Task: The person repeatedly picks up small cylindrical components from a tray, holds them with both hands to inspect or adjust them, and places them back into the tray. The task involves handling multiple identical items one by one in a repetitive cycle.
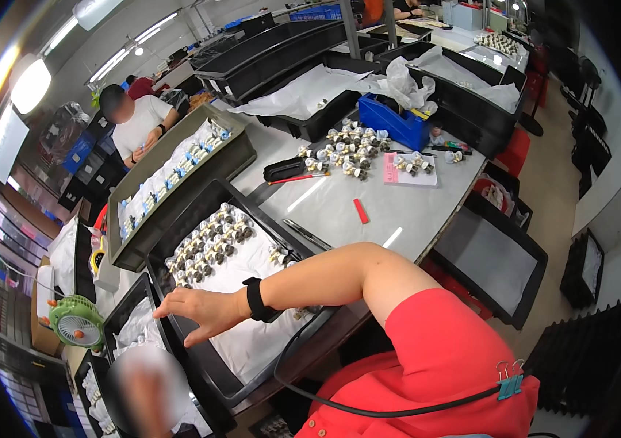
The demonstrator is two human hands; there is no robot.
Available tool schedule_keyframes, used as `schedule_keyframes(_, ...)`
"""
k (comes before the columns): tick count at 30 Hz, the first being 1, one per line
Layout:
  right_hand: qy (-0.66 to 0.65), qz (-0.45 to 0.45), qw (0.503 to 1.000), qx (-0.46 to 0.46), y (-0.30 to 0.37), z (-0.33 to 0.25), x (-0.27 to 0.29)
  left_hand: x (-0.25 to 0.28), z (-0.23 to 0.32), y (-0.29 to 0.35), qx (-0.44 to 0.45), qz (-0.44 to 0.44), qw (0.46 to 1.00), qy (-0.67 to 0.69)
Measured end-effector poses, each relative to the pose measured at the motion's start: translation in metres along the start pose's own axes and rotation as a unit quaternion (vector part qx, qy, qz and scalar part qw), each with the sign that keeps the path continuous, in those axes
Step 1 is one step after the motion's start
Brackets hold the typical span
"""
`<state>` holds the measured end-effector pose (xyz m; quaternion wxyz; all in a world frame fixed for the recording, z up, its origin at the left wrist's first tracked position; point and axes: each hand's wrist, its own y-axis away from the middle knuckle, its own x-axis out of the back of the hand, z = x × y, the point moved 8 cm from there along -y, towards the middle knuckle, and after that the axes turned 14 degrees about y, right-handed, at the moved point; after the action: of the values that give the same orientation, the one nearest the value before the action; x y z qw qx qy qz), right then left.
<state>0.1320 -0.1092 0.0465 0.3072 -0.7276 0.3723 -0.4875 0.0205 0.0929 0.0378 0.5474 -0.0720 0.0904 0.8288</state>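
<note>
My right hand [204, 312], a black band at its wrist, reaches leftward over a black tray [258, 383] lined with white sheet. Its fingers are stretched apart with nothing in them. In the tray, rows of small white-and-dark figure-like pieces [212, 241] stand beyond the hand, and a few more lie close to the forearm. At the lower left, a blurred skin-coloured shape [148, 398] appears to be my left hand; its fingers cannot be made out. It is over a smaller black tray [131, 299] holding white wrapping.
An olive bin [244, 150] of wrapped pieces stands behind the tray. On the table are loose pieces [347, 150], a blue box [394, 123], a red strip [361, 211] and a pen [303, 232]. A green fan [77, 321] stands left. A person [135, 124] sits across.
</note>
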Motion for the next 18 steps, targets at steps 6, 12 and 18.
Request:
schedule_keyframes(6,-0.018,0.022,0.999,-0.019,0.003,0.016,-0.006,0.090,-0.018,-0.002,0.053,-0.009,0.986,-0.156)
schedule_keyframes(12,0.017,-0.043,0.994,-0.097,-0.007,-0.004,0.015,0.123,-0.024,0.007,0.095,0.052,0.876,-0.470)
schedule_keyframes(18,0.057,-0.071,0.992,-0.092,-0.009,0.005,0.002,0.108,-0.062,-0.003,0.177,-0.008,0.867,-0.466)
